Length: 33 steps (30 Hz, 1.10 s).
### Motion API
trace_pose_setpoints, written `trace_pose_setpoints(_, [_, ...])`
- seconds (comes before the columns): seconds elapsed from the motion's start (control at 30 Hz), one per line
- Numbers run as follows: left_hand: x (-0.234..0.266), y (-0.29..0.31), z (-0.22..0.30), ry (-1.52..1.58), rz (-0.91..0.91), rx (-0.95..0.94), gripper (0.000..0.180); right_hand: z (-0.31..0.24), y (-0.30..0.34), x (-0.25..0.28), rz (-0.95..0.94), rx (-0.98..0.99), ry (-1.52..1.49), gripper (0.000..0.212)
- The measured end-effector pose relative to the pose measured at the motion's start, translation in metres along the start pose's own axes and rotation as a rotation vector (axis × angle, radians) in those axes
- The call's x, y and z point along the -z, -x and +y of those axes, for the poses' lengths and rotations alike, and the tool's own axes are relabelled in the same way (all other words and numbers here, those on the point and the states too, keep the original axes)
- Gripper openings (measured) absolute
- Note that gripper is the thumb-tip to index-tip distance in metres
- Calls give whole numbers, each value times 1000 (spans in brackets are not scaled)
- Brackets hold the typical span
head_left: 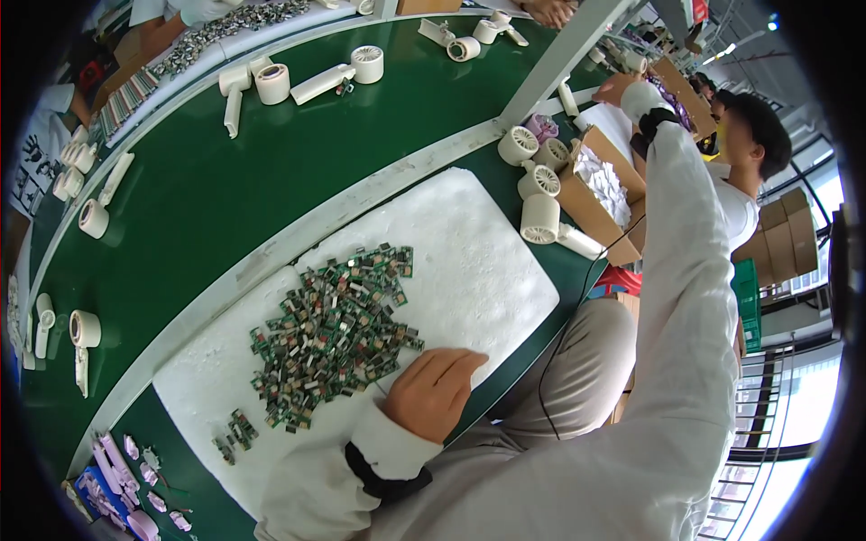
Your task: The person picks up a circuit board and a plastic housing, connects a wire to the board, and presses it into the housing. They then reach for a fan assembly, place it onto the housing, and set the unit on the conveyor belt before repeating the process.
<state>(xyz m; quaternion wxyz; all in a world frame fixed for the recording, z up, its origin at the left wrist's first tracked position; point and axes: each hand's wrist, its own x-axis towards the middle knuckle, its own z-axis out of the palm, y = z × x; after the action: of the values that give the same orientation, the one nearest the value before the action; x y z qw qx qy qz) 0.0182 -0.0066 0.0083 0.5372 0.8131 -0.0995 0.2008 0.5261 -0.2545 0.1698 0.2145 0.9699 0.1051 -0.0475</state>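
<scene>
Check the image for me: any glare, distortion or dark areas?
Head view: the right-side windows are blown out white; the pale rail bows with fisheye distortion; the corners fall black; the circuit boards and left hand lie clear of that glare.

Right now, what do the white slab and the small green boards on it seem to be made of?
The white slab seems matte plastic foam, probably polystyrene, by its pebbly, uneven surface. The small green boards look like coated circuit laminate, perhaps with metal parts: silvery spots show.
</scene>
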Motion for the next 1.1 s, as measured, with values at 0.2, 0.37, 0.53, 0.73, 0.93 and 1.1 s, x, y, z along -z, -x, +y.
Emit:
trace_pose_setpoints(0.2, [14,-3,2,-33,-109,13,31,-68,-18,0,99,87,111,43])
trace_pose_setpoints(0.37, [20,-14,3,31,-191,133,33,-98,-50,-10,282,-128,-158,45])
trace_pose_setpoints(0.53, [13,-27,-1,-26,-270,137,33,-111,-58,-61,433,-341,-565,52])
trace_pose_setpoints(0.73, [21,8,-23,169,-127,-29,30,311,-201,-46,1297,431,-196,33])
trace_pose_setpoints(0.93, [7,-8,-2,-53,-138,113,28,-31,-54,-28,-137,-406,-1570,20])
trace_pose_setpoints(1.1, [3,1,-7,31,-164,1,31,77,17,-18,98,321,-709,28])
